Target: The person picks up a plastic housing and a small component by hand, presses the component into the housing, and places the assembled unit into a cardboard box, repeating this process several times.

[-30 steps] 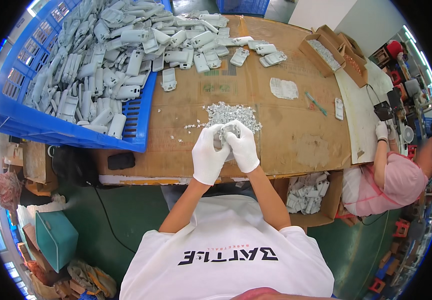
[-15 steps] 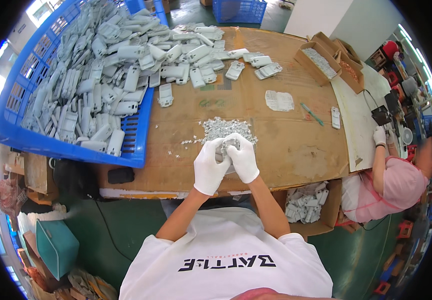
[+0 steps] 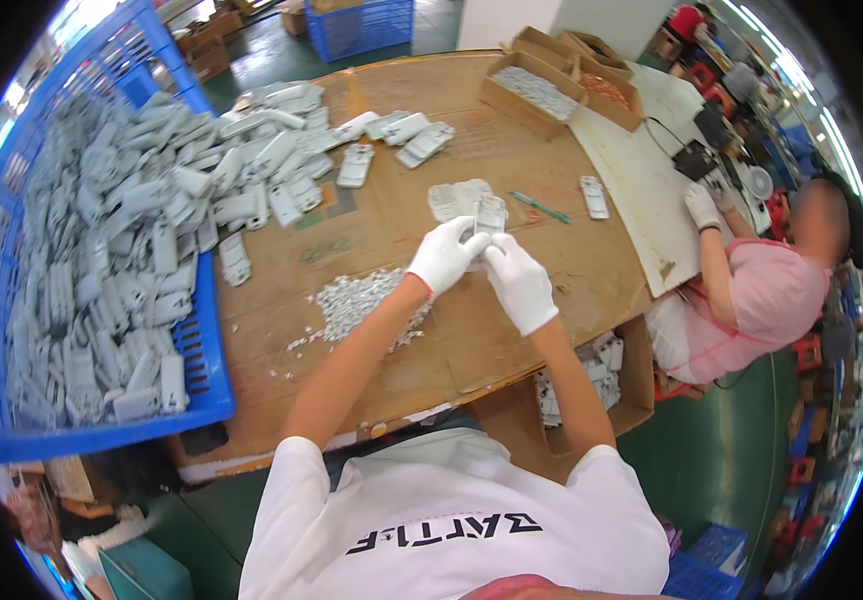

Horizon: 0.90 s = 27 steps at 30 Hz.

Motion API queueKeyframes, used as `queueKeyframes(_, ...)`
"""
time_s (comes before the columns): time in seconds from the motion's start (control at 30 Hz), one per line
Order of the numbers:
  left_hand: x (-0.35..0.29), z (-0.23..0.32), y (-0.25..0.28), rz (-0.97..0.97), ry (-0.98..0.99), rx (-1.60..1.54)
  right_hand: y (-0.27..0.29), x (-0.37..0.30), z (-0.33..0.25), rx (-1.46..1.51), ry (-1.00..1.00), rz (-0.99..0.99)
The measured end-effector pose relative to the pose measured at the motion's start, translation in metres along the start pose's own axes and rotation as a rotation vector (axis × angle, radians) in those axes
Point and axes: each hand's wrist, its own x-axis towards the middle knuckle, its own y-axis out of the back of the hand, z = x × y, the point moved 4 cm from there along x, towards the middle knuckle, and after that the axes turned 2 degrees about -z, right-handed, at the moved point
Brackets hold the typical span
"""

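A light-grey plastic housing point(image 3: 490, 211) is held up over the middle of the table, its ribbed inner side showing. My left hand point(image 3: 445, 256), in a white glove, pinches it from the left. My gloved right hand point(image 3: 522, 284) has its fingers closed on the lower end. Part of the housing is hidden behind the fingers. Below and left of my hands lies a heap of small whitish pieces point(image 3: 352, 304). A crumpled whitish paper point(image 3: 449, 200) lies just behind the housing, partly covered by it.
A blue crate point(image 3: 214, 385) at left overflows with similar housings point(image 3: 132, 260), which spill onto the cardboard-covered table point(image 3: 392, 180). To the right lie a green pen point(image 3: 540, 207) and a single housing point(image 3: 594, 198). Small-parts boxes point(image 3: 532, 93) stand behind. A co-worker point(image 3: 762, 290) sits at right.
Both hands have moved together with the housing, away from the small pieces and toward the paper and pen. The view has swung to the right.
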Motion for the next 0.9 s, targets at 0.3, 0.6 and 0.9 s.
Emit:
queueKeyframes(0.3,0.084,-0.053,0.134,0.511,0.124,1.159,0.003,0.020,0.254,-0.431,-0.507,-0.159)
queueKeyframes(0.6,0.058,-0.066,0.137,0.448,0.052,1.388,-0.045,0.026,-0.019,0.383,0.090,-0.075)
queueKeyframes(0.9,-0.079,-0.056,0.158,0.403,0.129,-0.326,-0.083,0.038,-0.040,0.430,0.005,-0.296)
